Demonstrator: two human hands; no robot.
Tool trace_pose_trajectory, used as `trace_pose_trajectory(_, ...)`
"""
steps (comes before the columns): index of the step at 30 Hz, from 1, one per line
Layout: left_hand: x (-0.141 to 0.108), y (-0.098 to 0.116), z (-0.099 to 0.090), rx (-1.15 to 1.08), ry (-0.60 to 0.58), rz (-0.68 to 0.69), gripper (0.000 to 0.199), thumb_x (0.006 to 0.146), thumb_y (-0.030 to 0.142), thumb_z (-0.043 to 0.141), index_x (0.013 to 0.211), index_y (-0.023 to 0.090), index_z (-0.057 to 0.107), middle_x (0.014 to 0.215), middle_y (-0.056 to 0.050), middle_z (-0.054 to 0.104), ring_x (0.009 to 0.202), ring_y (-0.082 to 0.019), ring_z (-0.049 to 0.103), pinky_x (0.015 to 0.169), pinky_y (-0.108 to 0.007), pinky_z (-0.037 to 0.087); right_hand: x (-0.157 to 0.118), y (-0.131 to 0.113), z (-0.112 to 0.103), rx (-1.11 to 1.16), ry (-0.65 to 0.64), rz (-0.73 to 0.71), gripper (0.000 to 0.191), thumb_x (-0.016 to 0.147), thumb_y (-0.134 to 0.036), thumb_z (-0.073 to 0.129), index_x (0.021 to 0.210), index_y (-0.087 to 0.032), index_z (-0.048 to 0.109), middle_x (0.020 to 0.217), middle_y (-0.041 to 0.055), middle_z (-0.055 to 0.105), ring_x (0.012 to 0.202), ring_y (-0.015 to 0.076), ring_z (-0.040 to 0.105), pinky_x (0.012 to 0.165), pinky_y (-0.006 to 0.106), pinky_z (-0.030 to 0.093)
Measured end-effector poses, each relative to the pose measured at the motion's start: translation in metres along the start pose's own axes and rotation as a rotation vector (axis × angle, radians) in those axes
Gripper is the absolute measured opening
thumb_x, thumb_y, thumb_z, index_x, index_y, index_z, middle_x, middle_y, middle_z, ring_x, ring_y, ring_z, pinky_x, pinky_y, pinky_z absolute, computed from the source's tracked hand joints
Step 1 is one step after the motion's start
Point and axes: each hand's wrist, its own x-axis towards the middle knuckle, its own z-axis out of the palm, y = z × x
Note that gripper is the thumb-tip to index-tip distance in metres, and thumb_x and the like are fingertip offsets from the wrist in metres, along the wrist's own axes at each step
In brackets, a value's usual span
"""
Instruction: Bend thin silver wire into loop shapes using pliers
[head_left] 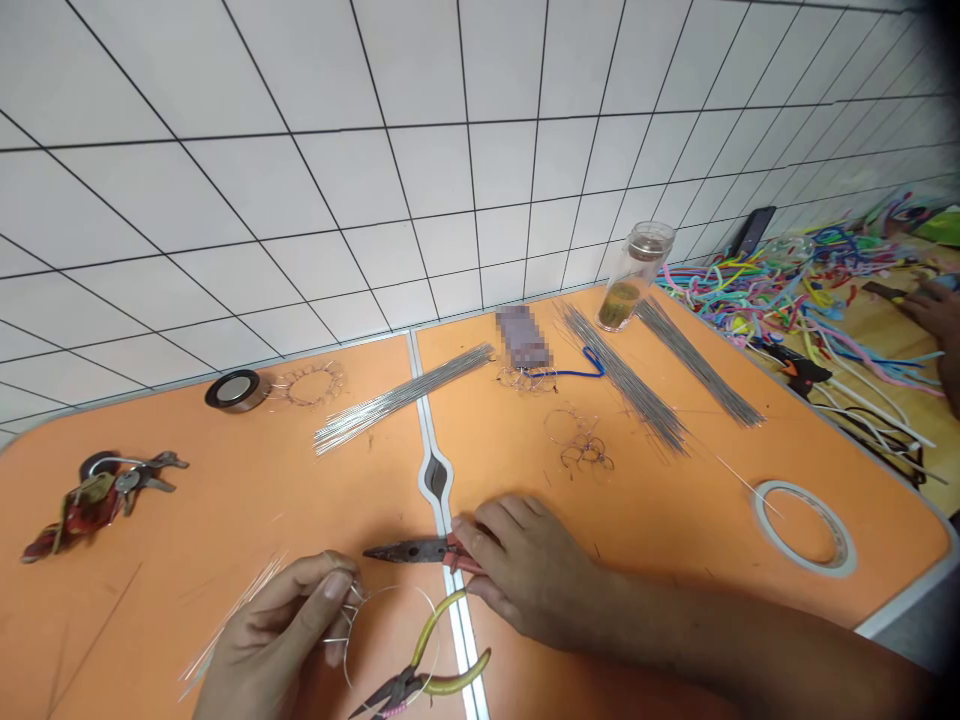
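At 7 o'clock over the orange table [262,510], wire ring [347,635] pinched in left hand [289,625] between thumb and fingers. Right hand [517,570] clasps red-handled pliers [412,551] at ring's 1 o'clock. Wire judged light, springy, easily bent; best held at its pronged side.

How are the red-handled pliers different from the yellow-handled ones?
The red-handled pliers are in the right hand, while the yellow-handled pliers lie on the table. The yellow-handled pliers' handles spread wide; the red-handled pliers' handles are partly hidden by the hand. Both have dark metal jaws.
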Motion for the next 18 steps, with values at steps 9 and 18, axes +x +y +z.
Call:
trace_pose_trajectory(9,-0.011,0.014,0.018,-0.086,0.087,-0.038,0.041,0.068,0.056,0.099,0.083,0.022,0.082,0.074,0.0,0.066,0.054,-0.006,0.048,0.055,-0.018,0.046,0.0,0.0,0.003,-0.02,0.023,0.003,0.027,0.113,-0.045,0.053,0.124,-0.02,0.057,0.112,0.0066,0.066,0.096,0.0264,0.053,0.08,0.042,0.034)
trace_pose_trajectory(18,-0.007,0.01,0.014,-0.061,0.061,0.0,0.038,0.071,0.053,0.097,0.081,0.021,0.082,0.076,-0.001,0.067,0.054,-0.008,0.048,0.054,-0.022,0.046,0.0,-0.001,0.001,-0.029,0.022,0.009,0.028,0.109,-0.043,0.06,0.125,-0.02,0.058,0.112,0.0074,0.067,0.097,0.0269,0.054,0.079,0.042,0.036)
